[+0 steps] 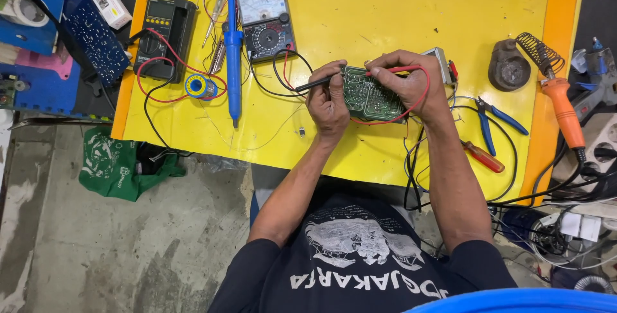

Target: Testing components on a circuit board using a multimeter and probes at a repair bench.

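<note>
Head view: left hand [328, 101] grips a black probe [315, 83], right hand [408, 81] grips a red probe [395, 69] on the green circuit board [366, 98].

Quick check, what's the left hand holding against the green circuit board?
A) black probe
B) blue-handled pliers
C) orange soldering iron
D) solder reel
A: the left hand pinches a black probe whose tip meets the green circuit board; the orange soldering iron lies far off at the right.
</note>
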